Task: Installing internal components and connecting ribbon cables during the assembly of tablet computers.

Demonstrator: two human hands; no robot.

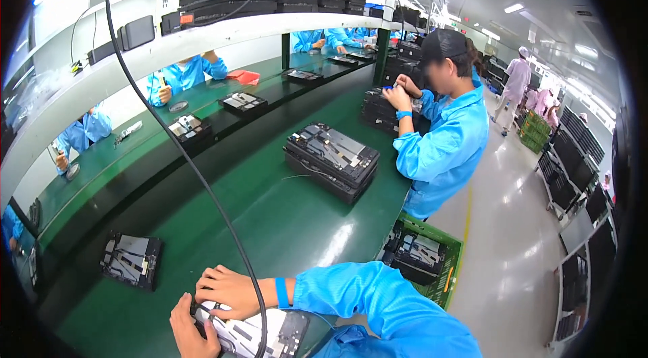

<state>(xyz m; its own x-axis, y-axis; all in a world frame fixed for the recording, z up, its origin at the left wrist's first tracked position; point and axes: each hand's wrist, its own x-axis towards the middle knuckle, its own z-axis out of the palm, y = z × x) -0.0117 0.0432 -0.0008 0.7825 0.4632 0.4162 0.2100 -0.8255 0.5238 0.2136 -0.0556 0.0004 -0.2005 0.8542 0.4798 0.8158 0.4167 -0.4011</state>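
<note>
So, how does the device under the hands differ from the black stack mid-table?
The device has the left hand and right hand on it; nobody touches the stack. The device's top looks mostly pale; the stack's top shows more black. Both lie on the green table, internal parts exposed.

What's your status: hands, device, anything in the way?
Left hand at left edge of device, right hand across its upper left. Device on green bench, internals exposed. Black cable crosses view in front of it.
</note>
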